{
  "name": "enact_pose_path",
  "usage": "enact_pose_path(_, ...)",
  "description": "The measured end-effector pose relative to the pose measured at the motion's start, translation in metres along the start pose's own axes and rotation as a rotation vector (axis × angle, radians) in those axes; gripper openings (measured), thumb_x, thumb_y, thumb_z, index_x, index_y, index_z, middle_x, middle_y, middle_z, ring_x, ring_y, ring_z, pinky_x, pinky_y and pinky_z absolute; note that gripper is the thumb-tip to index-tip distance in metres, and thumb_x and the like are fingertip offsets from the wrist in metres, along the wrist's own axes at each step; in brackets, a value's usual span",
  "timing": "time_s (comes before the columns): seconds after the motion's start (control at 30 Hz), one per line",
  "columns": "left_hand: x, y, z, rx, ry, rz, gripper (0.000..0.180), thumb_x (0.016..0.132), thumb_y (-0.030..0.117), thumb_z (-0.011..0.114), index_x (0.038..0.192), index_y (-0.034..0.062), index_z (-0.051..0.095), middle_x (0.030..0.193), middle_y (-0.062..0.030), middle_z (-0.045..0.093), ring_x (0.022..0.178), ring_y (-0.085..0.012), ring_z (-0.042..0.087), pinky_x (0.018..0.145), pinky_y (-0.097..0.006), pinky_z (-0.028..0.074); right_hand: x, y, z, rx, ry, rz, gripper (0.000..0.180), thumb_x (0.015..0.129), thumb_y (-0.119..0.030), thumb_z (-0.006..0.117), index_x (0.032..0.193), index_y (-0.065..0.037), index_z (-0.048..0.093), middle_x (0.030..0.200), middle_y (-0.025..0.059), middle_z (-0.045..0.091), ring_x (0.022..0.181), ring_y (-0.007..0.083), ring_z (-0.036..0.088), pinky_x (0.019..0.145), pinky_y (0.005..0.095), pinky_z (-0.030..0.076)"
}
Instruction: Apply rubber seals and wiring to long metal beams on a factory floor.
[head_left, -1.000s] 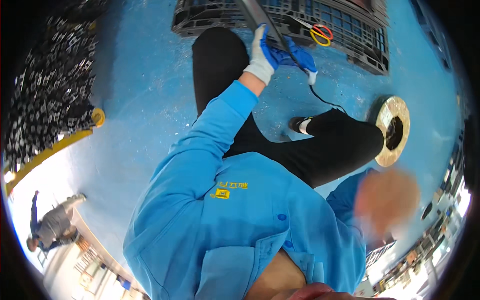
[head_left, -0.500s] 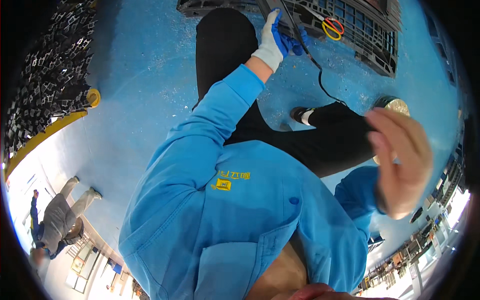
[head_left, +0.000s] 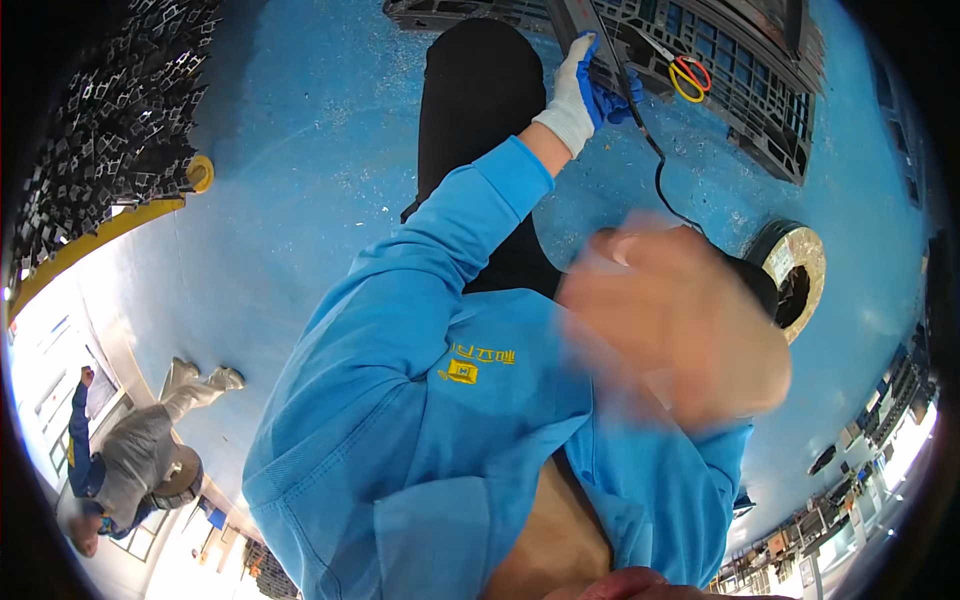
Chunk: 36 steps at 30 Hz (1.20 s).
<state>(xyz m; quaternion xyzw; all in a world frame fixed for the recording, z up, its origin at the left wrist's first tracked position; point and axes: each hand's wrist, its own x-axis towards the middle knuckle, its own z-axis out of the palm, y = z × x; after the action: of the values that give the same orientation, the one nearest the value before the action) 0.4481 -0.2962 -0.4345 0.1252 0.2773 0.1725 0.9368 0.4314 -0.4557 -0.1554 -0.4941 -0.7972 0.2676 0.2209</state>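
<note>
My left hand, in a white and blue glove, reaches forward and is closed around a grey metal bar lying on a black plastic pallet. A black cable runs from that hand down toward a wire spool on the blue floor. My bare right hand hangs blurred close to the camera at centre right, fingers spread and holding nothing. My blue jacket sleeve and black trousers fill the middle.
Red and yellow wire loops rest on the pallet. A pile of dark metal profiles lies at far left behind a yellow rail. Another person bends over at lower left.
My right hand has risen from the lower right toward the centre, nearer the camera. My left hand has kept its hold on the bar.
</note>
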Motion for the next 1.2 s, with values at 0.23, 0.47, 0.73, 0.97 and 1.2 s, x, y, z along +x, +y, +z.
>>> enact_pose_path(0.23,-0.012,0.005,0.017,0.033,-0.010,0.018,0.057,0.079,0.059,0.050,0.100,0.0068,0.059,0.074,-0.0117,0.065,0.060,-0.0277,0.065,0.044,-0.038,0.045,-0.096,0.230,0.079,0.385,1.001,0.942,0.016,0.087,-0.009,0.055,0.095,0.002,0.064,0.079,0.0069,0.066,0.071,0.0145,0.061,0.065,0.0229,0.048)
enact_pose_path(0.47,-0.016,0.013,0.013,0.008,-0.054,0.029,0.054,0.080,0.057,0.050,0.098,0.0069,0.059,0.074,-0.0119,0.065,0.060,-0.0279,0.065,0.046,-0.036,0.046,-0.089,0.324,0.172,0.731,1.122,1.210,0.032,0.088,-0.023,0.059,0.104,0.005,0.061,0.102,0.0160,0.063,0.091,0.0235,0.060,0.075,0.0319,0.052)
enact_pose_path(0.73,-0.019,0.017,0.014,-0.128,-0.109,0.011,0.031,0.086,0.040,0.052,0.094,0.0108,0.059,0.085,-0.0087,0.064,0.074,-0.0237,0.062,0.073,-0.038,0.051,-0.077,0.368,0.230,1.569,1.127,1.106,0.051,0.090,-0.043,0.053,0.108,0.004,0.057,0.108,0.0182,0.058,0.096,0.0302,0.056,0.075,0.0408,0.052)
enact_pose_path(0.97,-0.015,0.017,0.006,-0.167,-0.108,-0.005,0.030,0.087,0.040,0.051,0.096,0.0112,0.058,0.084,-0.0087,0.064,0.074,-0.0238,0.062,0.074,-0.038,0.051,-0.081,0.373,0.235,1.689,1.294,0.936,0.039,0.089,-0.035,0.054,0.100,0.002,0.060,0.094,0.0136,0.062,0.082,0.0249,0.059,0.070,0.0362,0.050)
enact_pose_path(1.2,-0.005,0.011,-0.001,-0.225,-0.057,0.019,0.035,0.086,0.041,0.053,0.103,0.0107,0.055,0.088,-0.0092,0.064,0.071,-0.0255,0.064,0.062,-0.038,0.054,-0.099,0.324,0.169,0.894,1.756,0.839,0.019,0.086,-0.016,0.059,0.095,0.001,0.063,0.086,0.0073,0.064,0.074,0.0146,0.057,0.067,0.0253,0.046)
